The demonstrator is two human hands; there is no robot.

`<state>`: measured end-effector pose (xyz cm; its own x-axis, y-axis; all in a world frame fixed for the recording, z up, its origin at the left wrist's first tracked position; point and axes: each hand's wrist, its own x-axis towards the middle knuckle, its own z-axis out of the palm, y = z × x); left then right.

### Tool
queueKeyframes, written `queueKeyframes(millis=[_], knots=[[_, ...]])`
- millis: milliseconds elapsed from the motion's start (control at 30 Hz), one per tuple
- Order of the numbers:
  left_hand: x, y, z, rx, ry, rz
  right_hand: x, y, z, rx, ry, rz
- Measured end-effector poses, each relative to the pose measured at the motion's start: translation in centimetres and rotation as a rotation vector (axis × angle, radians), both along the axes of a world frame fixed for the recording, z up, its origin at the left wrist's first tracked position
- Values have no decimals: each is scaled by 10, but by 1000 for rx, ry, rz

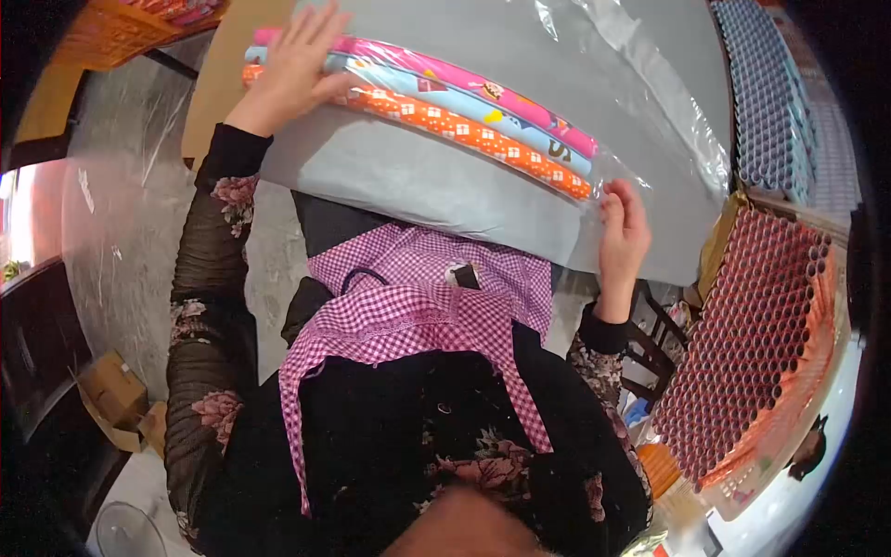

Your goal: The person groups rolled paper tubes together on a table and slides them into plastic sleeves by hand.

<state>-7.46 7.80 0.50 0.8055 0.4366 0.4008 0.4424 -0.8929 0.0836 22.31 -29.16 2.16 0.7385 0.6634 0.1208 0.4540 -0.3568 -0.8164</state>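
Three patterned rolls lie side by side on the grey table, under clear plastic film: a pink roll point(445, 67), a light blue roll point(520, 130) and an orange roll point(464, 131) nearest the body. My left hand point(295, 72) rests flat over their left ends, fingers spread and pointing away. Just beyond the right ends, my right hand point(624, 232) is at the loose edge of the clear film point(617, 172), its fingers partly bent. Whether that hand grips the film cannot be made out.
The grey table point(390, 176) spans the top, with crumpled film point(640, 56) at its far right. To the right stand stacked reddish rolls point(733, 343) and bluish rolls point(761, 111). An orange crate point(111, 32) is at upper left, a cardboard box point(113, 390) at lower left.
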Motion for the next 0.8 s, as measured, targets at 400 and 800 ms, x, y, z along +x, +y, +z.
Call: queueKeyframes(millis=[400, 800], knots=[[44, -34, 8, 21, 161, -326, 17, 5, -19, -200, 41, 89], [53, -49, 4, -50, 108, -319, 23, 16, -29, -122, 430, 31]])
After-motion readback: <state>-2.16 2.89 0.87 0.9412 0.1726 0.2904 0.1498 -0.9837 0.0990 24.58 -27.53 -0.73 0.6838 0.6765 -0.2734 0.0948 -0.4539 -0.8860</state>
